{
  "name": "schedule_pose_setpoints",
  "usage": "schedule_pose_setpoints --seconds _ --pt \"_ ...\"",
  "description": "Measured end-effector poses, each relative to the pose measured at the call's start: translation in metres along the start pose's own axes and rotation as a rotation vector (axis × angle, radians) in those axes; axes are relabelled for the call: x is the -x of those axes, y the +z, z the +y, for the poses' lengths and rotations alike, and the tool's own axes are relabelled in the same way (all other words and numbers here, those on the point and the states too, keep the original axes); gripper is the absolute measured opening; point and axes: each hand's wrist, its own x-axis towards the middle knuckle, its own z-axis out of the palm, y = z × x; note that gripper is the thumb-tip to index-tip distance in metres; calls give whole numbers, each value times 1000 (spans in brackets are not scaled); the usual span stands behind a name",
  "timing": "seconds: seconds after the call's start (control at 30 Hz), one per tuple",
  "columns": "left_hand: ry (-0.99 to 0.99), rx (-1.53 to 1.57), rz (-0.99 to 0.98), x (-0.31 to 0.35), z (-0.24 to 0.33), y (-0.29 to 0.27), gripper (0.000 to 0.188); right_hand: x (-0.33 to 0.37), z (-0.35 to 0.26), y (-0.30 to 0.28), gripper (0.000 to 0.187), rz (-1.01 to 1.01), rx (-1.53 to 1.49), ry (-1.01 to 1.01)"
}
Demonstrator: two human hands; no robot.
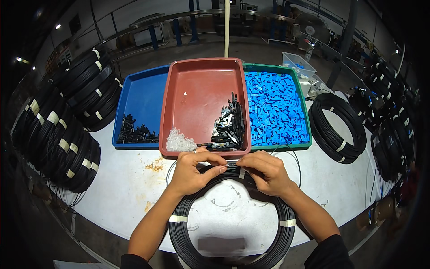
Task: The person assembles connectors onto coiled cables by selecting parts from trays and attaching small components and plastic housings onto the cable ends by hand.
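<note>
My left hand (195,169) and my right hand (265,172) meet above the far side of a black cable coil (178,235), which is bound with pale tape. Between their fingertips is a small dark connector piece (231,165), partly hidden; both hands pinch it, thumb against fingers. A ring shows on a finger of the left hand. Just beyond the hands, a red tray (201,89) holds a heap of small clear plastic pieces (179,141) at its near left corner. Black connector parts (229,125) lie along its right side.
A blue tray (144,94) with small black parts (134,132) stands left of the red one. A green tray (309,134) full of blue clips (275,112) stands right. Cable coils crowd the left (58,139) and right (338,127). A clear bin (298,65) sits behind.
</note>
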Motion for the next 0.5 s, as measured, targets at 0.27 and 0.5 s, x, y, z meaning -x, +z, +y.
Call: schedule_pose_setpoints --seconds 0.27,0.5 --pt "16 -13 3 0 1 0 12 1 1 1 40 3 10 -19" --pt "28 -19 -2 0 1 -1 13 1 2 2 40 13 8 -17"
